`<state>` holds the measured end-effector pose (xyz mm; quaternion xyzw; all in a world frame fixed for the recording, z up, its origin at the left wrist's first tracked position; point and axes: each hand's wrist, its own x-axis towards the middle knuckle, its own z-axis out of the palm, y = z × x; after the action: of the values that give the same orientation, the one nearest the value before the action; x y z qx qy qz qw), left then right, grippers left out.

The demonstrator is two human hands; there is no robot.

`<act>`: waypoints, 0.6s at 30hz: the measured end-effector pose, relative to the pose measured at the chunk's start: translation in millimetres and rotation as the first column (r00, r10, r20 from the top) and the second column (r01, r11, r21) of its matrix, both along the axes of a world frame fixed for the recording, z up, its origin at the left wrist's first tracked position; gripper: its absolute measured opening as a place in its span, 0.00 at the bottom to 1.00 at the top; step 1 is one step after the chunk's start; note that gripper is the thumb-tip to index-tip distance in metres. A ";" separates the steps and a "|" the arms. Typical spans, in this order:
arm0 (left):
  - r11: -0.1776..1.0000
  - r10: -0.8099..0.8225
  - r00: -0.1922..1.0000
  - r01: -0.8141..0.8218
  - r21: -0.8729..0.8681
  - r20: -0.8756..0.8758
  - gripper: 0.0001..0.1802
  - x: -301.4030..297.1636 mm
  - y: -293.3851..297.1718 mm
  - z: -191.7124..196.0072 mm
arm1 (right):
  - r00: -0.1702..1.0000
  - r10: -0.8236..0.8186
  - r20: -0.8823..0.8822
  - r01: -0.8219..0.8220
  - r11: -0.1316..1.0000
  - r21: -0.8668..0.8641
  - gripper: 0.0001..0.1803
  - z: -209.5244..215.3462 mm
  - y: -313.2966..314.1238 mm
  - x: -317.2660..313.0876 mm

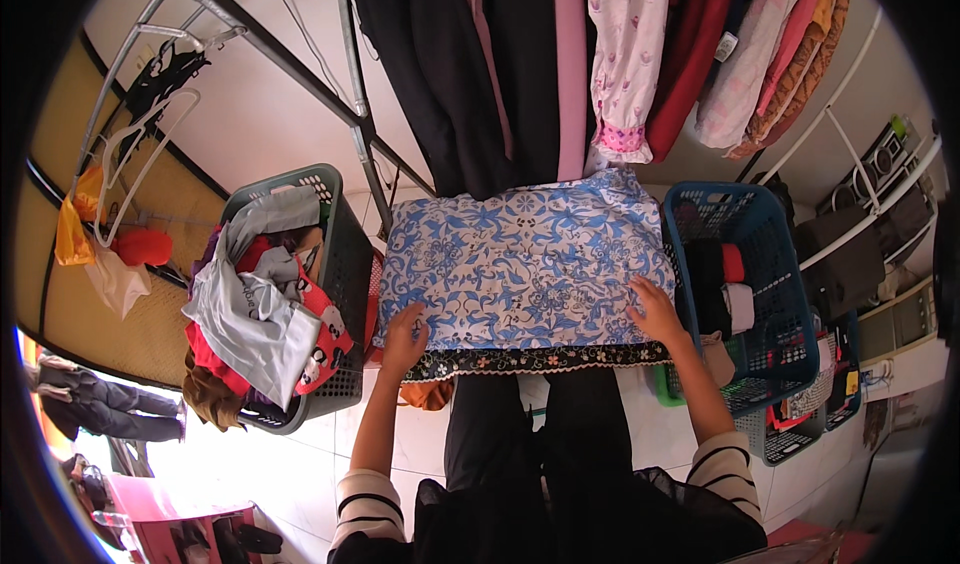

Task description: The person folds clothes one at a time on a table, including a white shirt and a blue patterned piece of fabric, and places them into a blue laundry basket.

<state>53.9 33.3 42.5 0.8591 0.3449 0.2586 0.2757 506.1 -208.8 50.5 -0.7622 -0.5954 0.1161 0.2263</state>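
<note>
A white cloth with a blue leaf-and-flower print (520,264) lies spread out in front of me. Beneath its near edge shows a black flowered cloth with a scalloped border (540,358). My left hand (405,336) rests at the near left corner of the blue-printed cloth, fingers stretched out. On its near right part lies my right hand (652,311), fingers spread. Neither hand grips anything that I can see. What supports the cloths is mostly hidden under them.
Left stands a dark green laundry basket (345,294) heaped with clothes, a grey garment (260,309) on top. Right is a blue basket (770,354) with some folded clothes. Hanging garments (480,74) drop to the cloth's far edge. A metal rack frame (290,64) rises at far left.
</note>
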 end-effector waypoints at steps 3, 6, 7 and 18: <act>0.980 0.059 0.997 -0.046 0.195 -0.059 0.28 38.1 6.9 4.5 | 0.999 -0.052 0.008 0.052 0.999 -0.006 0.25 -3.9 20.3 15.1; 0.969 0.091 0.986 -0.055 0.239 -0.143 0.33 61.2 18.0 -10.0 | 1.000 -0.026 0.012 0.026 1.000 0.007 0.24 5.0 57.8 16.0; 0.961 0.117 0.979 -0.069 0.269 -0.166 0.34 68.0 20.5 -13.3 | 0.999 -0.005 0.040 0.004 1.000 0.013 0.24 10.3 74.2 14.9; 0.973 0.175 0.921 -0.108 0.203 -0.349 0.33 80.6 24.0 -38.2 | 0.887 0.374 0.270 -0.343 0.926 -0.157 0.31 -42.2 269.9 -43.2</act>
<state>134.6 57.3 4.3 0.8861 0.4269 0.1439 0.1089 462.8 61.2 8.3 -0.6585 -0.7459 0.0721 0.0694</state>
